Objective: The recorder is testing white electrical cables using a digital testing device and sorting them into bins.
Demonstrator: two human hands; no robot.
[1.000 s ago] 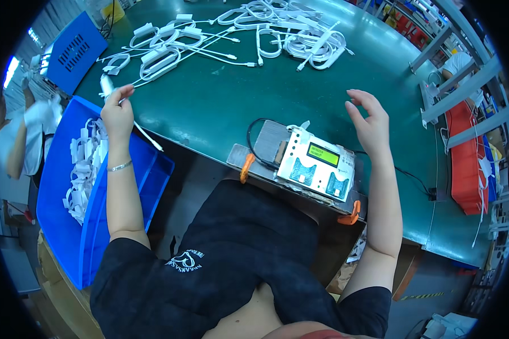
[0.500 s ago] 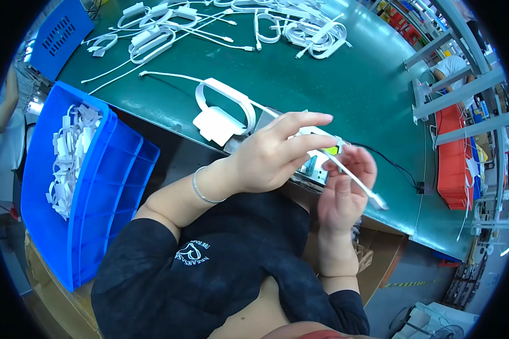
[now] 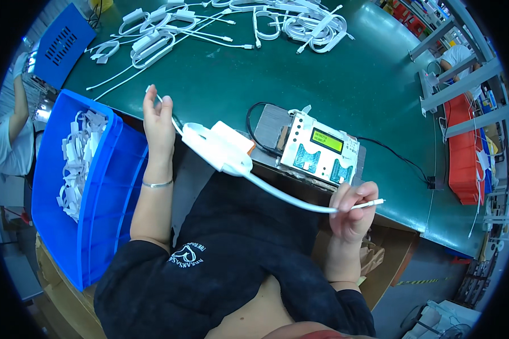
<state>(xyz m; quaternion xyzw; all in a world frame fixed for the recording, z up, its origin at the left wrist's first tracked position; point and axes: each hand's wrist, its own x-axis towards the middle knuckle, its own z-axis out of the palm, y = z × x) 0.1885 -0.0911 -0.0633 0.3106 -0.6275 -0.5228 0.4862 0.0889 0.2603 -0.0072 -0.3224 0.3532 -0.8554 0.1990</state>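
A white cable (image 3: 288,199) is stretched between my two hands in front of my body. My left hand (image 3: 159,127) pinches it near one end, beside the blue bin. Closer to the table's front edge on the right, my right hand (image 3: 352,212) grips the other end, and the white plug sticks out past the fingers. Midway along the cable hangs a bundled section with a broad white wrap or tag (image 3: 218,148). Just beyond the cable lies a white tester board (image 3: 322,148) with a lit yellow-green screen and teal circuit boards.
Several coiled white cables (image 3: 152,42) lie at the table's far side, with another pile (image 3: 322,31) to their right. A blue bin (image 3: 104,186) holding white pieces stands at left. A black wire (image 3: 398,161) runs from the tester; red bins (image 3: 464,152) stand at right.
My left hand has moved left from over the tester and now holds one cable end. The wrapped cable has come off the table. My right hand has lowered slightly, and the tester is uncovered.
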